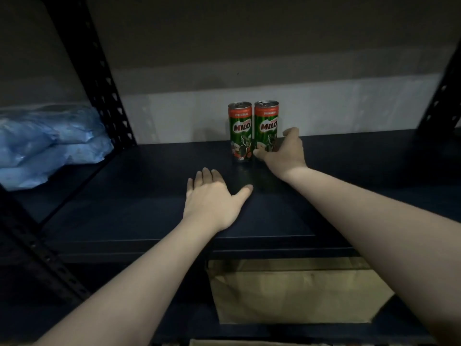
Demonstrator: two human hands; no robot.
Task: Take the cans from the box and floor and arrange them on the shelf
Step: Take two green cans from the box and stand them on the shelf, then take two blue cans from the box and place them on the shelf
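Two green and red Milo cans stand upright side by side near the back of the dark shelf board (124,186). The left can (239,131) stands free. My right hand (284,152) wraps around the lower part of the right can (266,121), thumb in front and fingers behind it. My left hand (214,198) hovers flat with fingers spread over the board, in front of the cans and apart from them, holding nothing.
A blue plastic bag (47,146) lies on the neighbouring shelf at the left. Perforated black uprights (99,71) frame the bay on both sides. A cardboard box (294,293) sits on the level below. A grey wall runs behind the shelf.
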